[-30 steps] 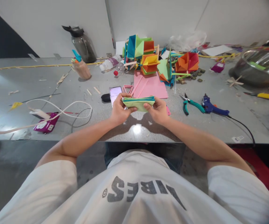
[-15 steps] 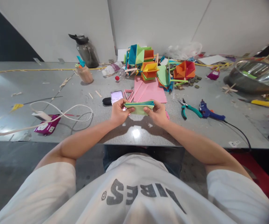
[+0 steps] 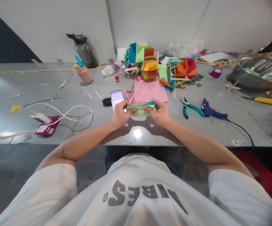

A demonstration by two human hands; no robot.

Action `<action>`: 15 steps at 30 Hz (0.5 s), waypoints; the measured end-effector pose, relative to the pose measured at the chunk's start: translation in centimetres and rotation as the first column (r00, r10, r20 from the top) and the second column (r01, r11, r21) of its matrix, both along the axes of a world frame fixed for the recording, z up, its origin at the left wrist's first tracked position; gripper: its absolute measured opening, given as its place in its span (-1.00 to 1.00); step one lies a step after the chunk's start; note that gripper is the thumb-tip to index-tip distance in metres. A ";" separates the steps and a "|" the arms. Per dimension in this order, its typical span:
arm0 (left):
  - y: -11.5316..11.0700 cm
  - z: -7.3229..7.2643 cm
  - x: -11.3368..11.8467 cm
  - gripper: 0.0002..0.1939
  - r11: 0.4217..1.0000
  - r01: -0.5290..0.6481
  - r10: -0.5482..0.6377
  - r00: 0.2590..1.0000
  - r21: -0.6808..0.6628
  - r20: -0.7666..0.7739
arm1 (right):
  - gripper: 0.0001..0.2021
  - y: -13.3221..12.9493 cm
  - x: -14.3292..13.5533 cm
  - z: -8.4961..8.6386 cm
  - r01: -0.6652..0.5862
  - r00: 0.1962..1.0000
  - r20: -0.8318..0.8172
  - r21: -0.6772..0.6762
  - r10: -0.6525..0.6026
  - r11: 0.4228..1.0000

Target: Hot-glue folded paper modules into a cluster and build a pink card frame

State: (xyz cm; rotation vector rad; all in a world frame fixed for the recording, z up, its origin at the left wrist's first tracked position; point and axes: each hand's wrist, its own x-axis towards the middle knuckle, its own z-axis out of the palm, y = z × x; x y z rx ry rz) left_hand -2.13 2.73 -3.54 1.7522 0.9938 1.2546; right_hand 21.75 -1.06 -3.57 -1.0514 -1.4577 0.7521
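Observation:
Between my two hands is a folded stack of green and teal paper [image 3: 140, 110], held level above the table's front part. My left hand [image 3: 121, 113] pinches its left end, thumb on the near face. At the right end, my right hand [image 3: 160, 113] grips it the same way. The fingers behind the paper are hidden. Just beyond lie pink paper sheets [image 3: 158, 92] and a small pink triangular frame [image 3: 128, 94]. A phone [image 3: 117, 97] with a lit screen lies by my left hand, partly covered by it.
Colourful folded-paper structures [image 3: 147, 64] stand at the back. To the right are pliers [image 3: 193, 109], a blue glue gun [image 3: 212, 112] with its cord, and a metal bowl [image 3: 242, 84]. A white cable [image 3: 79, 106], a stick cup [image 3: 84, 75] and a dark bottle [image 3: 86, 53] occupy the left.
Both hands keep hold of the paper stack in nearly the same place. The view has shifted very slightly, and more of the phone's screen shows.

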 end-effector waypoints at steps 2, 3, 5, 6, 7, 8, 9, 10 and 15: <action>0.0 0.2 -0.2 -0.50 1.000 -0.017 0.017 1.000 0.015 -0.014 | -0.31 -0.1 -0.2 0.0 -0.014 1.000 -0.012 -0.005 0.014 1.000; 0.0 0.3 -0.2 -0.51 1.000 -0.020 0.021 1.000 0.023 -0.017 | -0.30 -0.1 -0.3 0.0 -0.025 0.999 -0.021 -0.006 0.025 1.000; 0.0 0.3 -0.3 -0.52 0.999 -0.021 0.022 1.000 0.031 -0.013 | -0.27 -0.1 -0.4 0.1 -0.051 0.998 -0.037 -0.011 0.051 0.999; 0.0 0.2 -0.2 -0.53 0.999 -0.015 0.016 1.000 0.031 -0.009 | -0.26 -0.1 -0.4 0.1 -0.060 0.997 -0.044 -0.014 0.059 0.998; 0.0 0.1 -0.2 -0.55 1.000 -0.005 0.005 1.000 0.028 -0.006 | -0.25 -0.1 -0.4 0.1 -0.062 0.997 -0.048 -0.017 0.062 0.998; -0.1 0.0 -0.1 -0.57 1.000 0.006 -0.006 1.000 0.028 -0.008 | -0.25 -0.1 -0.3 0.1 -0.057 0.997 -0.048 -0.018 0.056 0.998; -0.2 -0.1 -0.1 -0.61 0.999 0.016 -0.015 1.000 0.032 -0.018 | -0.26 0.0 -0.2 0.1 -0.047 0.998 -0.041 -0.019 0.046 0.999; -0.2 -0.3 0.0 -0.65 0.999 0.024 -0.022 0.999 0.041 -0.033 | -0.28 0.1 0.0 0.1 -0.039 0.999 -0.026 -0.022 0.038 0.999; -1.0 -0.7 0.4 -0.66 0.993 0.085 -0.068 0.981 0.084 -0.181 | -0.41 0.4 0.6 -0.1 -0.061 0.986 0.155 -0.031 0.065 0.998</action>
